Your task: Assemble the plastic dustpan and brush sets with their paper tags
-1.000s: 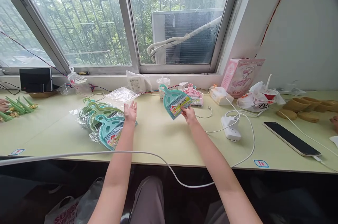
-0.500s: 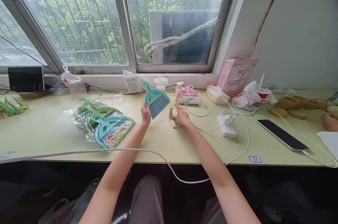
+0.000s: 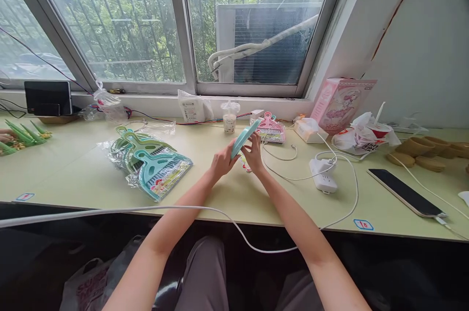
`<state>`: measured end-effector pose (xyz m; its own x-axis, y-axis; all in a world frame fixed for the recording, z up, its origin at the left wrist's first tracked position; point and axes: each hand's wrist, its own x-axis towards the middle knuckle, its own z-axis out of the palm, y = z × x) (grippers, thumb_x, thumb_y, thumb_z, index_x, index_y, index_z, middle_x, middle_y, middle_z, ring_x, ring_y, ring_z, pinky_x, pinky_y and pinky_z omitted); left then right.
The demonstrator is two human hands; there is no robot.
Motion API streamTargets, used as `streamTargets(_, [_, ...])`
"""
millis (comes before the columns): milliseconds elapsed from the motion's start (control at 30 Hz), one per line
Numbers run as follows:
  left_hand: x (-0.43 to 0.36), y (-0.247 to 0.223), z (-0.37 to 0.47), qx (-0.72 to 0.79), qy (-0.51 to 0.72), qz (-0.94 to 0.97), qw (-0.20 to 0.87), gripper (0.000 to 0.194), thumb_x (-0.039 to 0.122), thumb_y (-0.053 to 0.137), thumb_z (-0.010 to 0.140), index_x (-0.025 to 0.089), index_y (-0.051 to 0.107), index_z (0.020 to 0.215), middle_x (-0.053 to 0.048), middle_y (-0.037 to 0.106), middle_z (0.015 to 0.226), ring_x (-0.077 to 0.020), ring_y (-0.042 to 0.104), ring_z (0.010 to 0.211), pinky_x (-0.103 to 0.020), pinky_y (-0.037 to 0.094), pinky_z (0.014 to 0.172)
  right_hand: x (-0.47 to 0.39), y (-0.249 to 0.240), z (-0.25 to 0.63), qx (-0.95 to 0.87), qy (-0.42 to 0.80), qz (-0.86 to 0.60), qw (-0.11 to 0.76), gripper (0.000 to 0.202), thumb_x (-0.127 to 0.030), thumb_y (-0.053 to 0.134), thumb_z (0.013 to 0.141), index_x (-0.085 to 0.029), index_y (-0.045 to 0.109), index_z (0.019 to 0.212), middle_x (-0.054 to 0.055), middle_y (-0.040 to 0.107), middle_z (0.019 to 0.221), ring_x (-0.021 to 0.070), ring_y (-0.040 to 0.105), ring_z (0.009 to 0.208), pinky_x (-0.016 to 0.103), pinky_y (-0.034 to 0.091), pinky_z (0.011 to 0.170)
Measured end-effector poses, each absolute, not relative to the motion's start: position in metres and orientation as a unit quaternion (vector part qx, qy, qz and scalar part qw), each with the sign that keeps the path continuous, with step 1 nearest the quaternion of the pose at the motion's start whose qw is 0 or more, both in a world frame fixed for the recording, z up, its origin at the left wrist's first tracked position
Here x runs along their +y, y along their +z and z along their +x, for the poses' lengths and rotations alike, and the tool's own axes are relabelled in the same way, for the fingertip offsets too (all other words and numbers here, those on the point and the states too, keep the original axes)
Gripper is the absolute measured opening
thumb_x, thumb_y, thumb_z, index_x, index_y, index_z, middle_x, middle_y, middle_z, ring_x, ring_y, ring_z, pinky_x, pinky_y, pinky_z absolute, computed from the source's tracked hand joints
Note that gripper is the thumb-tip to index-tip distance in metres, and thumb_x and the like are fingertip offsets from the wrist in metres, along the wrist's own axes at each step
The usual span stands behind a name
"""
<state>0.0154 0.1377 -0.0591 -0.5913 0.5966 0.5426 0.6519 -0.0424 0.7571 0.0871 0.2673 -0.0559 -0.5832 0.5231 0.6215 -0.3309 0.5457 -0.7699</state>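
Observation:
My left hand (image 3: 223, 160) is closed round the lower left side of a teal mini dustpan (image 3: 243, 139), which it holds up above the table, tilted and seen nearly edge-on. Against the dustpan's right side, my right hand (image 3: 253, 152) grips with bent fingers. The dustpan's brush is turned out of sight in this view. A small printed card (image 3: 245, 163) lies on the table below, partly hidden by my right hand. To the left rests a pile of green dustpan-and-brush sets (image 3: 146, 141), with a wrapped teal set (image 3: 164, 174) in front.
A pink dustpan set (image 3: 271, 130) and a lidded cup (image 3: 229, 122) stand behind my hands. To the right are a white power strip (image 3: 324, 176), a tissue pack (image 3: 309, 130) and a phone (image 3: 405, 192). A white cable (image 3: 205, 208) hangs across my forearms.
My left hand has brought the dustpan to the right and turned it edge-on. My right hand has left the printed card and taken hold of the dustpan. The view has shifted slightly.

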Motion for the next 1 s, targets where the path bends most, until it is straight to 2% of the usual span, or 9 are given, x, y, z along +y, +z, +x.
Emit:
streamTargets(133, [0.135,-0.054,0.016,-0.66,-0.602,-0.448,-0.045,0.047,0.036,0.075,0.073,0.021,0.065,0.116,-0.012,0.069,0.109,-0.0297,0.063,0.104,-0.027,0.044,0.087,0.273,-0.045,0.093,-0.724,0.496,-0.094,0.471,0.039,-0.034,0.072,0.071,-0.025,0.06,0.107,0.007,0.043,0.13,0.0189,0.056,0.108,0.029,0.056,0.082])
streamTargets(233, [0.137,-0.056,0.011,-0.673,-0.567,-0.474,0.015,0.049,0.042,0.068,0.08,0.021,0.061,0.124,-0.01,0.069,0.104,-0.0268,0.064,0.093,-0.028,0.044,0.084,0.275,-0.037,0.097,-0.707,0.52,-0.09,0.47,0.035,-0.037,0.075,0.067,-0.023,0.063,0.097,0.007,0.048,0.123,0.0196,0.058,0.104,0.025,0.056,0.071])
streamTargets(367, [0.135,-0.053,-0.018,-0.679,-0.636,-0.331,0.159,0.048,0.052,0.038,0.095,0.018,0.058,0.124,-0.006,0.062,0.079,-0.0212,0.058,0.075,-0.028,0.043,0.074,0.287,-0.025,0.106,-0.674,0.585,-0.075,0.444,0.035,-0.049,0.068,0.074,-0.023,0.064,0.096,0.006,0.057,0.111,0.0161,0.059,0.089,0.022,0.05,0.063])
streamTargets(467, [0.123,-0.043,-0.058,-0.661,-0.698,-0.164,0.222,0.048,0.052,0.027,0.098,0.017,0.061,0.097,-0.005,0.055,0.073,-0.0196,0.052,0.075,-0.029,0.042,0.072,0.305,-0.015,0.116,-0.651,0.587,-0.111,0.467,0.041,-0.056,0.057,0.082,-0.023,0.063,0.104,0.005,0.062,0.102,0.014,0.056,0.077,0.024,0.045,0.062])
streamTargets(567, [0.106,-0.04,-0.096,-0.719,-0.671,-0.107,0.146,0.046,0.048,0.034,0.097,0.02,0.051,0.064,-0.002,0.044,0.059,-0.0181,0.047,0.065,-0.029,0.039,0.066,0.323,-0.006,0.127,-0.674,0.45,-0.228,0.54,0.04,-0.053,0.051,0.084,-0.019,0.066,0.097,0.007,0.064,0.1,0.0155,0.057,0.078,0.028,0.045,0.07])
streamTargets(633, [0.099,-0.044,-0.11,-0.777,-0.615,-0.115,0.075,0.045,0.044,0.042,0.094,0.022,0.041,0.054,0.0,0.038,0.053,-0.0178,0.046,0.06,-0.029,0.038,0.063,0.332,-0.005,0.134,-0.707,0.312,-0.32,0.548,0.033,-0.047,0.053,0.084,-0.018,0.066,0.09,0.008,0.064,0.1,0.0171,0.059,0.08,0.03,0.045,0.076])
streamTargets(733, [0.096,-0.055,-0.117,-0.829,-0.543,-0.135,-0.001,0.042,0.033,0.054,0.085,0.023,0.037,0.048,-0.001,0.038,0.049,-0.0211,0.051,0.063,-0.03,0.04,0.065,0.341,-0.01,0.139,-0.779,0.143,-0.406,0.457,0.024,-0.039,0.06,0.081,-0.017,0.066,0.085,0.011,0.064,0.099,0.0233,0.062,0.086,0.034,0.045,0.078])
streamTargets(833, [0.098,-0.062,-0.112,-0.844,-0.52,-0.135,-0.008,0.035,0.024,0.061,0.076,0.023,0.041,0.047,-0.006,0.047,0.052,-0.0291,0.059,0.08,-0.034,0.044,0.074,0.347,-0.025,0.136,-0.84,0.087,-0.444,0.298,0.017,-0.031,0.069,0.076,-0.014,0.067,0.081,0.018,0.065,0.093,0.0311,0.064,0.092,0.04,0.047,0.08])
streamTargets(1000, [0.1,-0.062,-0.1,-0.848,-0.498,-0.14,0.112,0.012,0.025,0.059,0.076,0.021,0.055,0.066,-0.02,0.058,0.096,-0.0396,0.044,0.123,-0.049,0.042,0.097,0.363,-0.054,0.126,-0.875,0.144,-0.434,0.158,0.018,-0.024,0.075,0.073,-0.01,0.069,0.081,0.022,0.067,0.086,0.0334,0.066,0.09,0.041,0.049,0.079])
